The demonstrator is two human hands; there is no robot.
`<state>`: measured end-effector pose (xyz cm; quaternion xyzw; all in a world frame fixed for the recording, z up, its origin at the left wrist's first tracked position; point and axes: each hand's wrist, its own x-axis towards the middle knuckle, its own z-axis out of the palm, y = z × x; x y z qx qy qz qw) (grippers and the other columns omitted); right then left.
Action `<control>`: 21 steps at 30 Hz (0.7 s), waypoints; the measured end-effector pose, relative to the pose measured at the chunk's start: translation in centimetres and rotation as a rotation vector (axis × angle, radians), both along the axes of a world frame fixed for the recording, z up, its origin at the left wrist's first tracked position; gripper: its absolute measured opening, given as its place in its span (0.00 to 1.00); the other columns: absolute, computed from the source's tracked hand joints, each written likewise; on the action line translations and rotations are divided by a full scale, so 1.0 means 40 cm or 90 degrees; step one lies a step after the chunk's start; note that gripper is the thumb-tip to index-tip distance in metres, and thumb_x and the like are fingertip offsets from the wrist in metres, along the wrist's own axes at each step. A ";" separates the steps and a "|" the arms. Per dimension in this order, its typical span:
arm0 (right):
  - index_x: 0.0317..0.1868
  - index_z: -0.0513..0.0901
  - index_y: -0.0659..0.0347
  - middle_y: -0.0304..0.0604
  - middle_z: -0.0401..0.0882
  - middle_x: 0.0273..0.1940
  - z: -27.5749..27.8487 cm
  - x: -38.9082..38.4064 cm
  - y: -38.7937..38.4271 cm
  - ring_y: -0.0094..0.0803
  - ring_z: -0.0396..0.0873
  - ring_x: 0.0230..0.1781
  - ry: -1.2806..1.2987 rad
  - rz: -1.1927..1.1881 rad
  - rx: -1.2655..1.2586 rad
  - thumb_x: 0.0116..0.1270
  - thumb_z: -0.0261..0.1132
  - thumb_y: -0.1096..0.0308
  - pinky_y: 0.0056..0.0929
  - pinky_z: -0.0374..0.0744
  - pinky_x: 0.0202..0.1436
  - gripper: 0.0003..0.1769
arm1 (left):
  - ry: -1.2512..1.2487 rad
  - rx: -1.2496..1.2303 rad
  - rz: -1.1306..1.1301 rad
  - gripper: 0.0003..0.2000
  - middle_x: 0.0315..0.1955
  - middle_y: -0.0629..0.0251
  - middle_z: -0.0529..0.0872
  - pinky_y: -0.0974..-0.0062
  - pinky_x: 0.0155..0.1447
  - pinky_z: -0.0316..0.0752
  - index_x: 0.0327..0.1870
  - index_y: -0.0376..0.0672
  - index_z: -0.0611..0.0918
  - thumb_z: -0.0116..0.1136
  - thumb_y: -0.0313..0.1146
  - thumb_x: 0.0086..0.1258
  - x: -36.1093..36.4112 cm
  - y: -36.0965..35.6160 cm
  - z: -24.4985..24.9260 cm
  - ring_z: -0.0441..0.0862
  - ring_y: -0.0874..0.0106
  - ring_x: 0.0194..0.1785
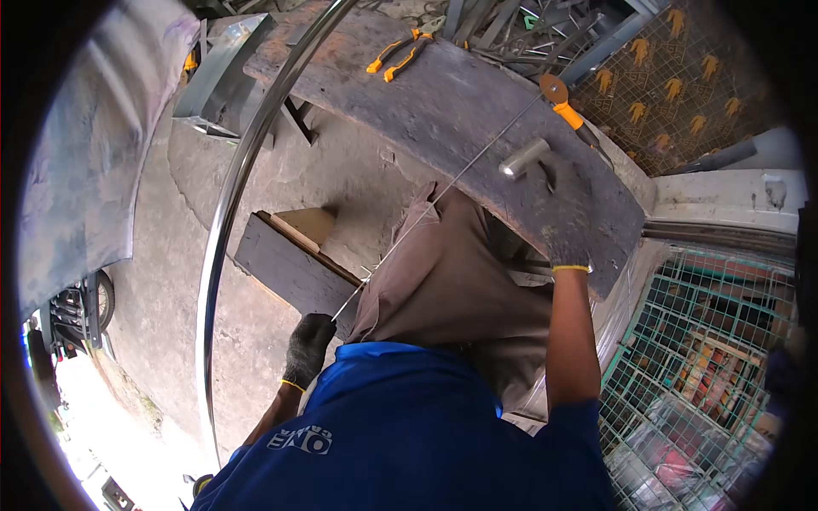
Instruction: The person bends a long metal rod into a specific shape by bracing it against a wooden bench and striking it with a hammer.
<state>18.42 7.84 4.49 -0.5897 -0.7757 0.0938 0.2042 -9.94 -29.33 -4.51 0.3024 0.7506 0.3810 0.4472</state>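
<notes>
My left hand (308,347), in a dark glove with a yellow cuff, is closed around the lower end of a thin metal rod (486,152). The rod slants up across my lap and over the dark bench (409,102). A few short metal spikes (369,272) show on it near my left hand. My right hand (564,213), gloved the same way, is closed over the bench on what looks like a hammer (523,158). Its cylindrical metal head shows, while the handle is hidden by my hand. The rod's far end lies near an orange angle grinder (569,114) with a brown disc.
Orange-handled pliers (402,56) lie on the bench's far part. A curved shiny tube (228,200) rises at my left, before a metal box section (223,81). A wooden block (290,260) sits on the floor. Scrap metal (537,34) lies behind; a green wire grid (699,375) stands right.
</notes>
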 end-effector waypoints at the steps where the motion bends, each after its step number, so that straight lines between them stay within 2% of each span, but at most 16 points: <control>1: 0.52 0.80 0.55 0.54 0.83 0.46 0.013 -0.066 0.021 0.54 0.80 0.51 0.064 0.040 -0.025 0.68 0.62 0.54 0.52 0.71 0.61 0.18 | -0.002 0.005 0.002 0.03 0.37 0.64 0.84 0.74 0.50 0.75 0.42 0.38 0.82 0.57 0.25 0.72 -0.003 0.002 0.001 0.80 0.72 0.43; 5: 0.47 0.79 0.57 0.57 0.83 0.44 -0.012 -0.322 0.122 0.55 0.81 0.49 0.080 0.147 -0.104 0.68 0.60 0.53 0.55 0.76 0.54 0.18 | -0.082 -0.015 0.023 0.03 0.36 0.65 0.84 0.73 0.49 0.76 0.42 0.39 0.82 0.59 0.27 0.72 0.001 0.005 -0.022 0.80 0.73 0.41; 7: 0.46 0.80 0.55 0.56 0.84 0.44 -0.062 -0.437 0.178 0.55 0.82 0.48 0.005 0.157 -0.053 0.69 0.60 0.53 0.54 0.78 0.52 0.16 | -0.053 -0.018 0.009 0.04 0.36 0.65 0.85 0.74 0.48 0.76 0.43 0.39 0.82 0.58 0.27 0.71 0.004 0.019 -0.016 0.80 0.73 0.41; 8: 0.46 0.80 0.55 0.56 0.84 0.44 -0.063 -0.481 0.198 0.55 0.82 0.48 0.010 0.152 -0.048 0.69 0.60 0.53 0.54 0.78 0.52 0.16 | -0.046 -0.019 0.002 0.05 0.36 0.65 0.85 0.73 0.48 0.76 0.43 0.39 0.82 0.58 0.27 0.71 0.006 0.026 -0.006 0.80 0.73 0.41; 9: 0.52 0.78 0.55 0.56 0.83 0.47 -0.059 -0.520 0.217 0.55 0.82 0.49 -0.007 0.153 -0.105 0.70 0.59 0.53 0.51 0.78 0.53 0.18 | -0.040 -0.014 -0.003 0.05 0.36 0.65 0.85 0.73 0.48 0.76 0.43 0.39 0.82 0.58 0.27 0.71 0.002 0.027 -0.005 0.80 0.73 0.41; 10: 0.58 0.75 0.54 0.56 0.83 0.49 -0.059 -0.546 0.238 0.54 0.82 0.50 -0.023 0.154 -0.161 0.71 0.57 0.54 0.48 0.78 0.55 0.20 | -0.040 -0.023 -0.025 0.05 0.36 0.63 0.85 0.73 0.49 0.76 0.43 0.38 0.83 0.58 0.29 0.72 -0.004 0.023 -0.005 0.81 0.71 0.42; 11: 0.58 0.75 0.54 0.56 0.83 0.49 -0.081 -0.562 0.256 0.54 0.82 0.50 -0.019 0.152 -0.152 0.71 0.57 0.54 0.48 0.78 0.55 0.20 | -0.041 -0.030 -0.045 0.07 0.37 0.61 0.85 0.72 0.50 0.77 0.42 0.37 0.83 0.57 0.30 0.72 -0.007 0.022 -0.007 0.83 0.69 0.43; 13: 0.57 0.77 0.51 0.56 0.83 0.48 -0.133 -0.595 0.276 0.55 0.82 0.49 -0.067 0.141 0.040 0.71 0.58 0.53 0.50 0.79 0.52 0.19 | -0.096 -0.040 -0.021 0.08 0.39 0.59 0.85 0.72 0.51 0.77 0.44 0.37 0.84 0.57 0.30 0.72 -0.009 0.023 -0.011 0.84 0.68 0.43; 14: 0.53 0.81 0.49 0.58 0.83 0.45 -0.129 -0.599 0.290 0.55 0.82 0.47 -0.037 0.159 -0.091 0.70 0.58 0.55 0.50 0.80 0.50 0.16 | -0.092 -0.039 -0.019 0.07 0.39 0.59 0.85 0.72 0.50 0.77 0.43 0.37 0.84 0.57 0.30 0.72 -0.011 0.023 -0.013 0.83 0.68 0.43; 17: 0.48 0.83 0.54 0.59 0.84 0.42 -0.178 -0.620 0.293 0.54 0.83 0.45 -0.041 0.175 -0.124 0.69 0.58 0.56 0.50 0.80 0.50 0.15 | -0.089 -0.045 -0.031 0.07 0.38 0.60 0.85 0.72 0.50 0.77 0.43 0.37 0.84 0.56 0.29 0.72 -0.009 0.027 -0.006 0.83 0.68 0.42; 21: 0.44 0.84 0.60 0.60 0.83 0.43 -0.114 -0.582 0.176 0.53 0.83 0.45 -0.013 0.168 -0.130 0.68 0.58 0.58 0.50 0.79 0.50 0.15 | -0.087 -0.047 -0.038 0.06 0.37 0.60 0.85 0.72 0.48 0.76 0.42 0.37 0.84 0.56 0.27 0.70 -0.016 0.033 -0.012 0.82 0.69 0.41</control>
